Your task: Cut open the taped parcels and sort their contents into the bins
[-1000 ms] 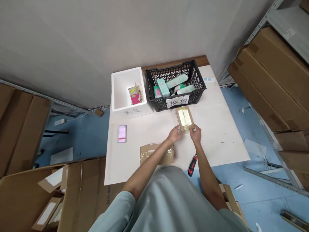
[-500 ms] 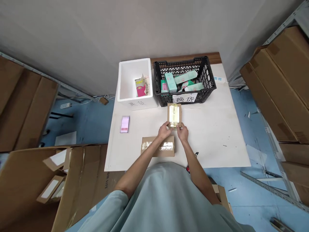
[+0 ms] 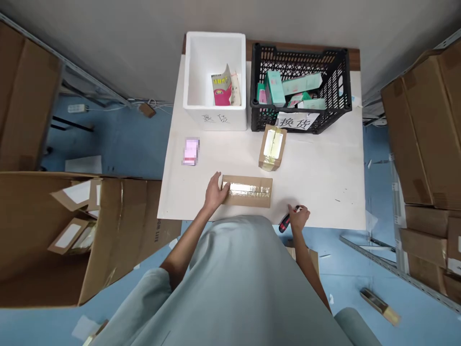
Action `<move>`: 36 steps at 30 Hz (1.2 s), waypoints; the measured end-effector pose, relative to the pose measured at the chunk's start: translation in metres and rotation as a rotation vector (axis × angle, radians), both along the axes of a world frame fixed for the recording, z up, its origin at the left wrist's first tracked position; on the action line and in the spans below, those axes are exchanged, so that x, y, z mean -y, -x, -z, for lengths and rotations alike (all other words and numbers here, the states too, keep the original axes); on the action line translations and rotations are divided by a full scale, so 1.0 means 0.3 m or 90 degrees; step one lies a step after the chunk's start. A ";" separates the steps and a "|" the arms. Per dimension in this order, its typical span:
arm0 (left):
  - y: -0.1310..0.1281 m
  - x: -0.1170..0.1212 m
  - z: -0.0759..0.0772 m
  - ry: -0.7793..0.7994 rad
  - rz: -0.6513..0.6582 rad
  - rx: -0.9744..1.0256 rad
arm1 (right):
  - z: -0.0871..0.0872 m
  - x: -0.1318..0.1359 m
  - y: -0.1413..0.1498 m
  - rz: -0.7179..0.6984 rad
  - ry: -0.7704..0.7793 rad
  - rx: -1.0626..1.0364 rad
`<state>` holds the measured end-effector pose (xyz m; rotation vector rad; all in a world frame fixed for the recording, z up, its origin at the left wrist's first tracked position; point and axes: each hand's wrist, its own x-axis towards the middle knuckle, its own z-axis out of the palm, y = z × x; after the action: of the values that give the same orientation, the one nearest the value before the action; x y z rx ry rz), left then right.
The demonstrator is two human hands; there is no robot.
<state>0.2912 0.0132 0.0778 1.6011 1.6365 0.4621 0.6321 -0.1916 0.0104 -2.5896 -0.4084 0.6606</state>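
Note:
My left hand (image 3: 215,191) rests against the left end of a flat taped cardboard parcel (image 3: 248,191) near the table's front edge, fingers curled round its corner. My right hand (image 3: 299,216) closes on a red and black utility knife (image 3: 287,221) at the front edge, right of the parcel. A smaller taped cardboard box (image 3: 272,147) lies by itself farther back, in front of the black crate, with neither hand on it.
On the white table (image 3: 324,178) stand a white foam box (image 3: 215,81) holding a pink packet and a black plastic crate (image 3: 300,91) with teal boxes and a paper label. A blurred pink item (image 3: 190,151) lies left. Large cardboard cartons flank both sides, one open (image 3: 54,230) at the left.
Both hands let go of the small taped box. The left hand went to the flat parcel, the right hand to the knife. The view shifted so the table sits lower and nearer.

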 end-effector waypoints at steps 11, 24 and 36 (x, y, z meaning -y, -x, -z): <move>0.106 0.093 0.083 0.103 0.003 0.206 | -0.025 -0.035 0.116 -0.004 -0.040 -0.055; 0.182 0.122 0.066 0.123 0.005 0.295 | -0.185 -0.190 0.290 -0.145 -0.228 -0.046; 0.380 0.148 0.060 0.116 0.032 0.378 | -0.445 -0.242 0.497 -0.434 -0.048 0.145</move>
<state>0.1771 -0.0313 0.0597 1.2125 1.1468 0.6658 0.4830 -0.1190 0.1439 -2.4351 -1.3943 0.5366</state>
